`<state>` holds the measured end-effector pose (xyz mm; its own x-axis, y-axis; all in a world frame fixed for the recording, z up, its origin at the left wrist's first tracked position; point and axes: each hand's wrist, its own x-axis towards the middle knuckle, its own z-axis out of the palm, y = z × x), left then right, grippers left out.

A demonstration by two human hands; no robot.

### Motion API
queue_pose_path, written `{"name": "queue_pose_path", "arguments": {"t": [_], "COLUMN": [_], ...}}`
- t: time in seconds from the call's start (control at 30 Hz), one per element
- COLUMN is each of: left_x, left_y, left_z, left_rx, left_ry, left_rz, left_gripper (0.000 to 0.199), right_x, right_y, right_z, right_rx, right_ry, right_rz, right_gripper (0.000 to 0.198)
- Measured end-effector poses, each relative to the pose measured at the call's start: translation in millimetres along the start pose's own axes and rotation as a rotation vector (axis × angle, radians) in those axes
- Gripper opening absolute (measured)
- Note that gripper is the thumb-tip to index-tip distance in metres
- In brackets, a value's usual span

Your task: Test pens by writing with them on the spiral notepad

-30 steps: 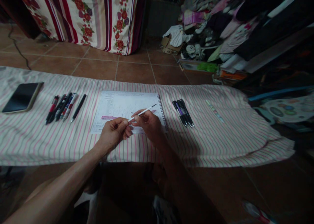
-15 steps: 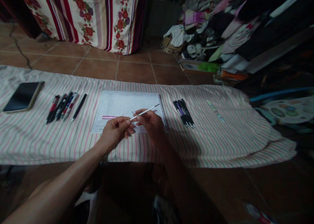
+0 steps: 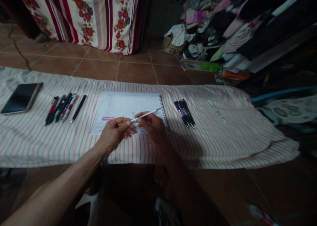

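Note:
A slim white pen refill (image 3: 148, 114) with a thin dark tip slants up to the right above the open notebook. Its lower end is pinched between the thumb and fingers of my left hand (image 3: 117, 128). My right hand (image 3: 154, 124) grips it farther along, fingers closed round it. Under both hands lies the spiral notebook (image 3: 123, 102), its coil on the right side and its page bearing print and faint handwriting. A pink pen or pen barrel (image 3: 107, 118) rests on the page beside my left hand, partly covered by it.
Left of the notebook lie several pens (image 3: 61, 108), a separate black pen (image 3: 78, 109) and a phone (image 3: 21, 98). To the right are more black pens (image 3: 185, 113) and a pale patterned strip (image 3: 217, 112). A striped cloth (image 3: 235, 133) covers the table.
Both hands keep their hold on the refill, which has tilted very slightly, its dark tip a little lower. The whole view has shifted a few pixels.

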<state>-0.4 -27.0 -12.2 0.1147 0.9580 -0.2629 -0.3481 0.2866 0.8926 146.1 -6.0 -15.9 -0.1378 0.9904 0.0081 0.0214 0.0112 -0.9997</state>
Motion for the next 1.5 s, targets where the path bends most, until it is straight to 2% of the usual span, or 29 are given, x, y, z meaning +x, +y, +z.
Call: {"name": "queue_pose_path", "arguments": {"t": [0.23, 0.4, 0.53, 0.73, 0.93, 1.2, 1.37, 1.5], "left_x": [-2.4, -4.9, -5.7, -4.9, -3.3, -4.2, -3.8, -3.3], "left_y": [4.1, 4.5, 8.7, 12.0, 6.6, 6.6, 11.8, 10.4], "left_z": [1.7, 4.3, 3.7, -0.8, -1.9, -0.6, -1.6, -0.9], "left_rx": [0.056, 0.026, 0.053, 0.159, 0.126, 0.11, 0.185, 0.16], "left_ry": [0.045, 0.09, 0.114, 0.051, 0.062, 0.109, 0.054, 0.048], "left_rz": [0.007, 0.027, 0.04, 0.082, 0.072, 0.085, 0.058, 0.051], "left_gripper": [0.021, 0.022, 0.02, 0.018, 0.019, 0.02, 0.016, 0.015], "right_x": [-1.6, -5.8, -6.4, -2.3, -3.2, -2.6, 0.0, -0.3], "right_y": [3.2, 0.6, -2.3, -2.0, -2.3, 0.3, 3.7, 5.9], "right_z": [2.0, 9.2, 10.7, 6.5, 8.1, 12.5, 9.8, 10.9], "right_rx": [-0.03, -0.116, -0.17, -0.141, -0.198, -0.076, -0.066, -0.083], "right_ry": [0.07, 0.149, 0.13, 0.101, 0.101, 0.103, 0.1, 0.098], "right_rz": [-0.003, -0.071, -0.082, -0.054, -0.077, -0.007, -0.015, -0.039], "right_gripper": [0.017, 0.018, 0.019, 0.022, 0.018, 0.02, 0.023, 0.022]}}
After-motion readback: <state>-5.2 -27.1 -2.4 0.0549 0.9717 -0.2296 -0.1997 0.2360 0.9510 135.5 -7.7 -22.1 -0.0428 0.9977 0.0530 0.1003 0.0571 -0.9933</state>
